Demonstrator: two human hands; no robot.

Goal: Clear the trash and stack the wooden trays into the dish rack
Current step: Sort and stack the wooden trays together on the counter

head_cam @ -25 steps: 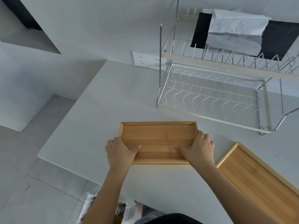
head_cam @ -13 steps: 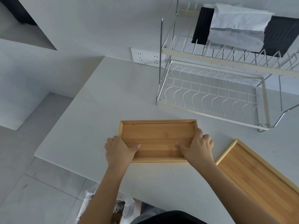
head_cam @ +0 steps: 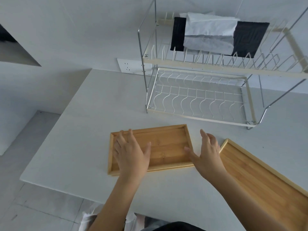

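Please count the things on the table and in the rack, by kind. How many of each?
Wooden trays: 2, the small tray and the large tray
Dish rack: 1
Folded cloths on its upper shelf: 3, it seems
Total: 6

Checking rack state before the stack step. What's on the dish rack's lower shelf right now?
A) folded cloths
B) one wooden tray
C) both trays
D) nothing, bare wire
D: the lower shelf shows only bare wire, both wooden trays lie on the table, and the folded cloths sit on the upper tier.
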